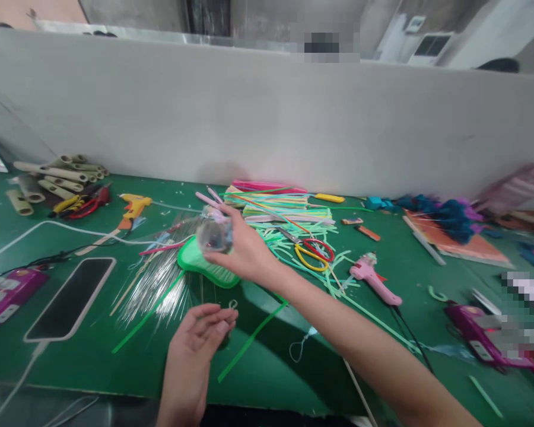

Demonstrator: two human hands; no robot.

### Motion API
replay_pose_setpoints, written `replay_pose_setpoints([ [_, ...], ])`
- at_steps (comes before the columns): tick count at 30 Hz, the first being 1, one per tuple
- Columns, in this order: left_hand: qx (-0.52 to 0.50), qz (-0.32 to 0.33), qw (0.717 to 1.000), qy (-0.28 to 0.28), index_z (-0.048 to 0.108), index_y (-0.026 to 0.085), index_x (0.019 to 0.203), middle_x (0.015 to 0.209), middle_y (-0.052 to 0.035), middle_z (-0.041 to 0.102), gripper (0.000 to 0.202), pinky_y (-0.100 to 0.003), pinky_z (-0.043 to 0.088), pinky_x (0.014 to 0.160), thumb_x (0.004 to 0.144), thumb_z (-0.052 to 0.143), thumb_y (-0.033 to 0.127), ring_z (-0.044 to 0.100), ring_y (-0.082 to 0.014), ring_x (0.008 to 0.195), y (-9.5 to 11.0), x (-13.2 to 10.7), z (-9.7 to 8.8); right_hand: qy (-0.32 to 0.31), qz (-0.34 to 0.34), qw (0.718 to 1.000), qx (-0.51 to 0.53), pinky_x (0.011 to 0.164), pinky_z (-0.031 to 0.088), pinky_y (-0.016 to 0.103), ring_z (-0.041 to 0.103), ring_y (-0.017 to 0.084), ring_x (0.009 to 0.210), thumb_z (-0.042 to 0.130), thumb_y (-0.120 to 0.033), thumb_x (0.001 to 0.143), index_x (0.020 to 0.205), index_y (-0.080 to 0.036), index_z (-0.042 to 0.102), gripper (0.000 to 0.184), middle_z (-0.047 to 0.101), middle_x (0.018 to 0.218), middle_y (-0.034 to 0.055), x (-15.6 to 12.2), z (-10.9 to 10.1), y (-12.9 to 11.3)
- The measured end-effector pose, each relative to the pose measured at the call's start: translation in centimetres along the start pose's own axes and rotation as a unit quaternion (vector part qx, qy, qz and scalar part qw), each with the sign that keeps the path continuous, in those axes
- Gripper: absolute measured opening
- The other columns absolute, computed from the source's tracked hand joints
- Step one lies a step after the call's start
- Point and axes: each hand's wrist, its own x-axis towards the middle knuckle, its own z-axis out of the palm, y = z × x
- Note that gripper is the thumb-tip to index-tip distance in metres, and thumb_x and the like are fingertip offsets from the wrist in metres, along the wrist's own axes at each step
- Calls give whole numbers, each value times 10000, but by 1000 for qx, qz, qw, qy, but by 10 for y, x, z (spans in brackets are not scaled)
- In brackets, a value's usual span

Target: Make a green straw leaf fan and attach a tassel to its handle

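My right hand [247, 246] is wrapped around a clear round container [213, 236], which is tilted; what lies inside is too blurred to name. Beneath it on the table lies a bright green shape with a pale mesh-like face [225, 274]. Closer to me, my left hand [200, 338] is closed in a pinch, with a small pale ring [233, 304] at its fingertips. Thin clear strands [160, 290] spread over the table left of the green shape. Two green strips [253, 341] run toward me from around it.
Pipe cleaners [280, 207] are heaped at the back, with scissors [314, 252] on them. A pink glue gun [376, 279] lies right, a yellow one [133, 207] left. A phone [73, 299], cables, bamboo tubes [66, 172] and pliers [86, 201] occupy the left. A partition [267, 118] stands behind.
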Motion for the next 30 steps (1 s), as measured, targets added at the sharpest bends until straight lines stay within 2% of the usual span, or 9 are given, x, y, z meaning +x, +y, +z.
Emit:
replay_pose_setpoints([
  [6,-21,2,999,-29,658,211,1091,1164,-98,728,524,-268,611,780,642,915,295,773,-190,837,-11,-8,25,-15,13,999,-46,1069,473,407,533,315,1327,784,-305,779,1523,-39,210,977,497,1468,229,120,63,23],
  [8,-29,10,999,-31,660,230,1107,1198,-100,709,571,-283,616,771,608,929,301,770,-173,765,-14,-8,29,-29,28,998,-57,1032,502,432,575,310,1269,785,-297,805,1509,-76,281,895,526,1435,209,133,80,31],
  [13,-30,-7,998,-51,726,210,987,1192,-125,728,503,-304,620,789,549,955,305,774,-183,743,-10,-3,31,-66,55,993,-78,905,570,463,652,241,1085,605,-335,987,1277,-176,598,331,620,1289,97,139,103,40],
  [15,-15,-31,998,-60,761,176,860,1205,-154,735,405,-290,622,752,535,959,314,781,-222,802,-6,-1,30,-81,60,992,-76,940,553,481,633,264,1139,645,-342,960,1314,-170,574,400,596,1337,116,140,103,39],
  [18,-1,-42,998,-55,778,153,732,1100,-165,775,326,-301,623,767,530,958,335,780,-252,841,1,0,26,-102,52,991,-62,1078,454,518,486,366,1351,818,-381,796,1459,-88,419,827,447,1503,236,140,91,35],
  [20,-1,-23,999,-38,784,152,719,994,-145,793,313,-304,619,790,548,951,354,776,-245,832,3,2,20,-100,45,993,-49,1157,358,518,355,391,1453,823,-376,778,1504,-29,320,949,355,1559,289,132,77,30],
  [23,-3,2,1000,-7,780,161,732,897,-95,785,305,-259,607,766,580,938,373,758,-201,789,4,8,8,-75,38,996,-24,1204,270,515,311,343,1488,689,-299,898,1466,-64,395,681,389,1563,235,100,47,19],
  [27,-5,-15,1000,11,776,170,820,890,-63,769,343,-219,586,746,609,923,397,732,-163,782,7,16,-3,-84,46,995,30,966,523,380,641,234,1170,610,-365,958,1170,-174,666,291,696,1234,98,17,4,0],
  [30,19,-2,1000,-16,768,167,850,836,-55,756,348,-216,573,718,655,892,427,704,-154,744,7,18,-1,-116,98,980,125,835,545,301,693,195,995,769,-374,837,1038,-203,731,267,743,1077,44,-51,-11,-13],
])
